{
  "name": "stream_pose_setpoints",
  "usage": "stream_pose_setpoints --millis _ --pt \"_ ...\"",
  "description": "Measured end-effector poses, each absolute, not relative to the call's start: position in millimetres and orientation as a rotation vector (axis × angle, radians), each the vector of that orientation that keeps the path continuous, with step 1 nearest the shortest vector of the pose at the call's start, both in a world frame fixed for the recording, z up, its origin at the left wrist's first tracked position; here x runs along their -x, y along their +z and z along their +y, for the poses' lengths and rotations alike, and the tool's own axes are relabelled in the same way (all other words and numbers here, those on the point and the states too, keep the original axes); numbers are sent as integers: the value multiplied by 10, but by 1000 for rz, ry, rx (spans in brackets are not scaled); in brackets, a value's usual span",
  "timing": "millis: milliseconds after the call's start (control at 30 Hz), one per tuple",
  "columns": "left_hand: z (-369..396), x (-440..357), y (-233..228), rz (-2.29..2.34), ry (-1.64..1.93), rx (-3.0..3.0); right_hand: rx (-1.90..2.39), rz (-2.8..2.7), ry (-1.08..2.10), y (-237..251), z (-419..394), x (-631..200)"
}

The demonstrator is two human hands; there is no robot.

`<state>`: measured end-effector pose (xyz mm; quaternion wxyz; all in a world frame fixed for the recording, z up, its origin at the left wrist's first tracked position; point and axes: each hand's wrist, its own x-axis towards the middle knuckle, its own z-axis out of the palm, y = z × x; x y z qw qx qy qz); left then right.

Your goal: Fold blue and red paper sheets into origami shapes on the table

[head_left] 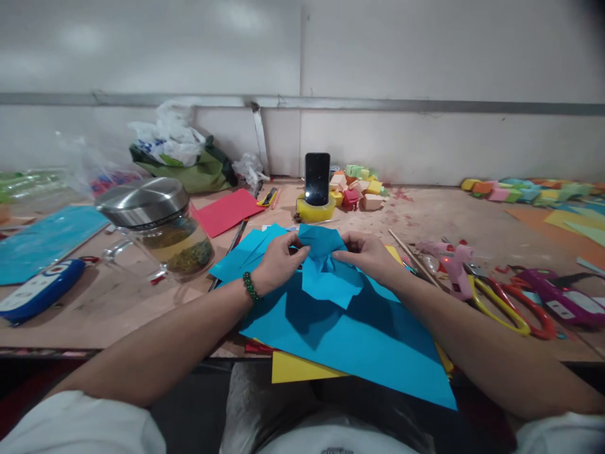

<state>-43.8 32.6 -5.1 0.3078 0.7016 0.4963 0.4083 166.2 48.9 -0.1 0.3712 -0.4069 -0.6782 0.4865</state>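
Observation:
Both my hands pinch a partly folded blue paper piece (324, 265) held just above the table. My left hand (278, 263), with a green bead bracelet on its wrist, grips the piece's left side. My right hand (368, 255) grips its right side. Under the piece lies a large blue paper sheet (368, 340) that hangs over the table's front edge. A yellow sheet (297, 369) sticks out from beneath it.
A glass jar with a metal lid (158, 227) stands at left, a blue case (40, 290) beside it. A phone (317, 178) leans in a yellow tape roll. A pink glue gun (451, 261), scissors (505, 306), red paper (227, 211) and coloured blocks (359, 186) lie around.

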Motion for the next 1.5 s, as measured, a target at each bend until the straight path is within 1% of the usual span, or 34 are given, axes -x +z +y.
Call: stream_pose_setpoints --millis 233,433,533,667,767,1000,1200,1400,1500 --pt "324 409 -42 1280 1110 -1873 1003 -1838 970 -4 430 -1648" --pt "319 413 -67 1238 1100 -1926 998 -1842 896 35 386 -1638" --pt "290 390 -59 1177 1071 -1946 985 -1816 919 56 398 -1634" --pt "235 340 -27 1087 991 -1979 1002 -1791 1054 25 437 -1632" --pt "226 333 -21 1049 983 -1974 984 -1772 1096 1 454 -1636" --pt "280 373 -63 1077 985 -1922 929 -1794 1076 23 448 -1644" --pt "238 341 -63 1049 911 -1960 903 -1906 1016 -28 415 -1605" --pt "295 386 -50 1082 1045 -1814 950 -1801 1016 20 489 -1686" --pt "341 419 -59 1148 1090 -1722 970 -1785 1081 36 529 -1725"
